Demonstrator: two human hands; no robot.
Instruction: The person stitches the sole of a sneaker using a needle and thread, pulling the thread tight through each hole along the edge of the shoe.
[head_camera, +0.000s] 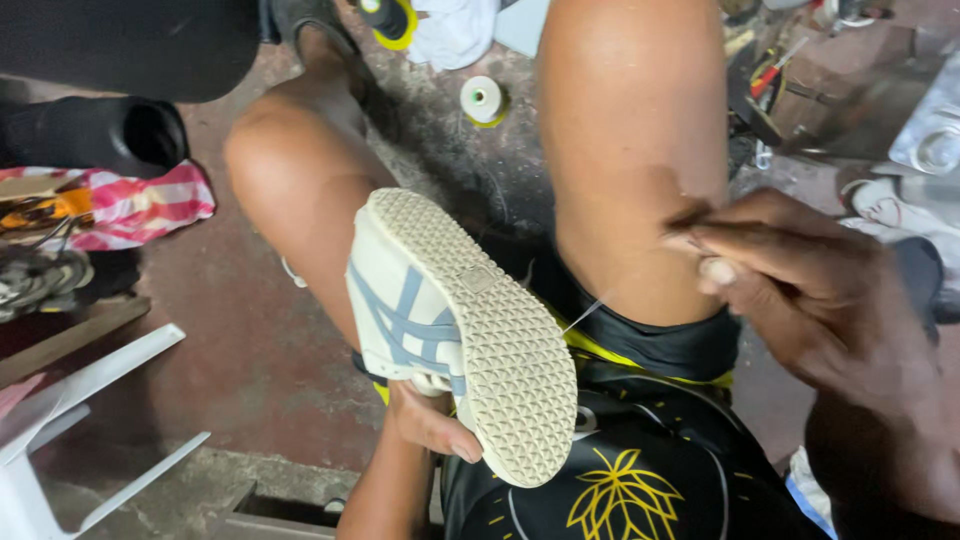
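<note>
One shoe (455, 325) is in view, located at the centre of the frame, between the person's two bare knees. It lies on its side with the sole turned up and toward the right of the frame. The sole is cream-coloured and covered in a dense, regular pattern of small raised lugs, with one small square patch set near its middle. The upper is off-white with crossed blue-grey stripes on the side panel. Two hands are visible. The left hand (432, 420), at lower centre, supports the shoe from below; its fingers curl under the upper near the lower end of the sole and are closed on the shoe. The right hand (800, 290), at the right of the frame, is raised beside the right knee with thumb and fingertips pinched tightly together on one thin pale thread (588, 312). The thread runs taut from the pinch down and left to the edge of the sole. Whether a needle sits in the pinch cannot be told. One spool of white thread (483, 100) with a yellow base stands on the floor at upper centre, well apart from the shoe. One red-and-white checked cloth (140, 205) lies at the left edge. One white plastic chair (70, 400) shows in part at lower left.
</note>
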